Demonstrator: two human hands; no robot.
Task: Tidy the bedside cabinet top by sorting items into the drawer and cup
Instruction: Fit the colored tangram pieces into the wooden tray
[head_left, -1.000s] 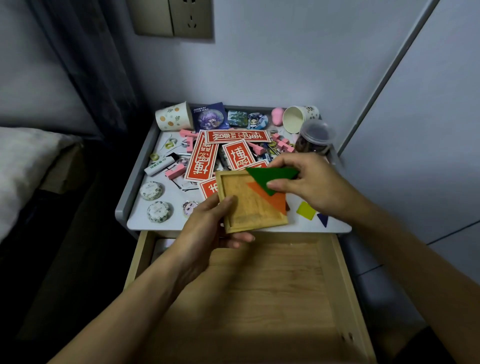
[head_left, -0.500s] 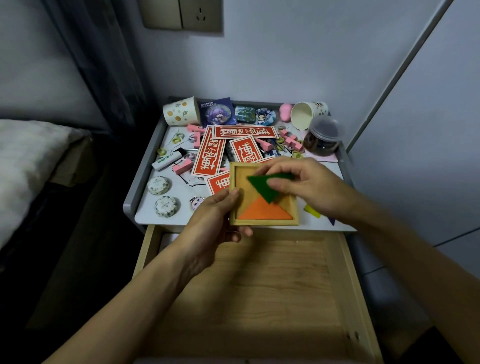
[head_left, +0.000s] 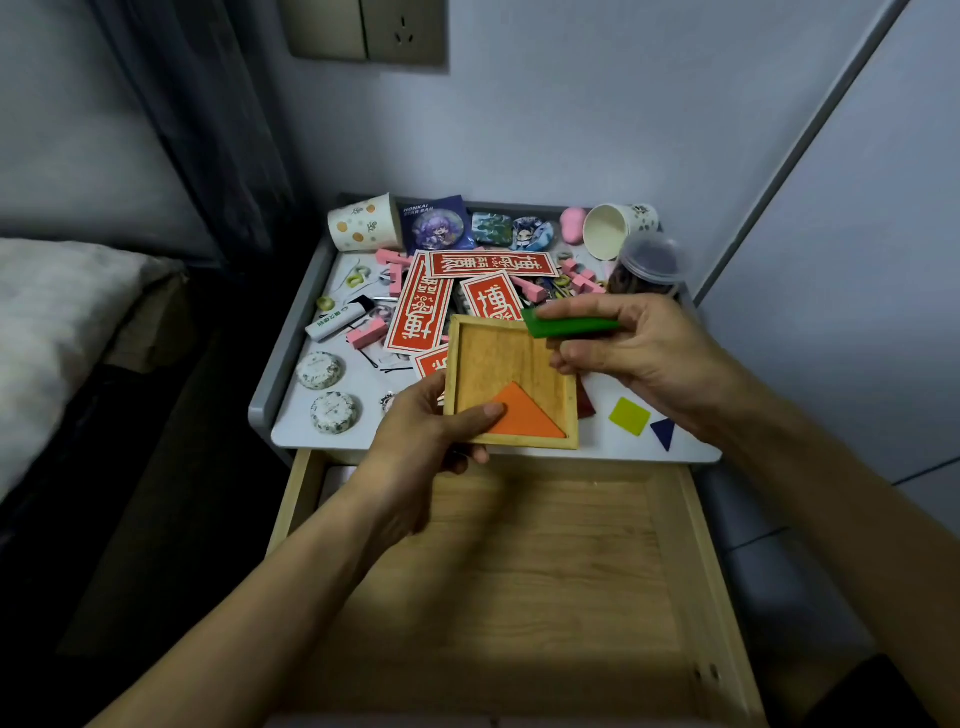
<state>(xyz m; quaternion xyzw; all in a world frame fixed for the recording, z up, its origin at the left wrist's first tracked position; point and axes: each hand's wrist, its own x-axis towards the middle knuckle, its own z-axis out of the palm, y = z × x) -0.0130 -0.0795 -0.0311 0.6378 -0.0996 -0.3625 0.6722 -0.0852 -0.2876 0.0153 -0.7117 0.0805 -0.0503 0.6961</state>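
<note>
fingertips of right hand (head_left: 639, 353) pinch a flat green puzzle piece (head_left: 571, 326) above a square wooden tray (head_left: 498, 358), seemingly to seat it beside the orange triangle (head_left: 527, 418); left hand (head_left: 431, 431) grips the tray's near corner, steadying it over the white cabinet top (head_left: 358, 395).

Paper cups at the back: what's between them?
In the head view, between the orange-dotted cup and the tipped cup lie a blue badge packet, a green badge, a character badge and a pink blob.

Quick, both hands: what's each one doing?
Left hand: grips the wooden tray at its near-left corner.
Right hand: pinches the green piece.
</note>
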